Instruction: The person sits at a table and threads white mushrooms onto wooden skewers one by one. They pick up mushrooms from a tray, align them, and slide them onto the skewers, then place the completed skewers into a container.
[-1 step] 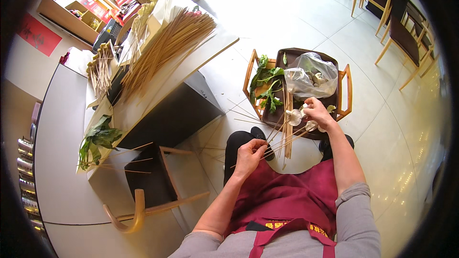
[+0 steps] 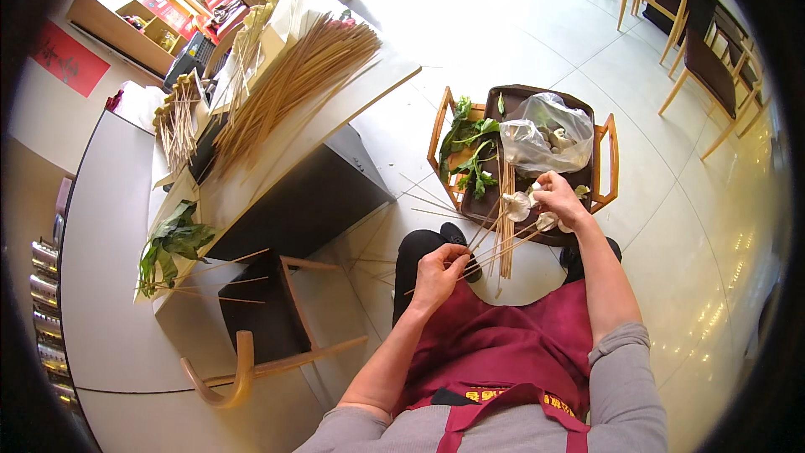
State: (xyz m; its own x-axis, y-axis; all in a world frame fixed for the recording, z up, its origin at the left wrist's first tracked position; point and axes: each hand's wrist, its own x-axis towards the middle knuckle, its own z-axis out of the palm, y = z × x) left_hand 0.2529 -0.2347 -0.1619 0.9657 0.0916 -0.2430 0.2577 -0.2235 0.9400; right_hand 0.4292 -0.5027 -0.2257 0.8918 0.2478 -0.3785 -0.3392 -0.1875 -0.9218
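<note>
My left hand (image 2: pixel 442 275) is closed around a few thin bamboo skewers (image 2: pixel 490 257) above my lap. Pale mushroom pieces (image 2: pixel 517 205) sit at the far ends of these skewers. My right hand (image 2: pixel 557 200) pinches a whitish mushroom piece (image 2: pixel 534 192) beside them, over the brown tray (image 2: pixel 572 101). On that tray, a clear plastic bag (image 2: pixel 537 130) holds more mushrooms (image 2: pixel 557 139). A bundle of bare skewers (image 2: pixel 506 243) lies across the tray's near edge, and leafy greens (image 2: pixel 470 147) rest at its left side.
At left, a white table (image 2: pixel 293 147) carries a large pile of skewers (image 2: pixel 289 88), several loaded skewers (image 2: pixel 178 122) and greens (image 2: pixel 176 239). Below it stands a wooden chair (image 2: pixel 277 319) with skewers across its seat. Wooden side handles (image 2: pixel 605 159) flank the tray. Dining chairs (image 2: pixel 708 63) stand at far right.
</note>
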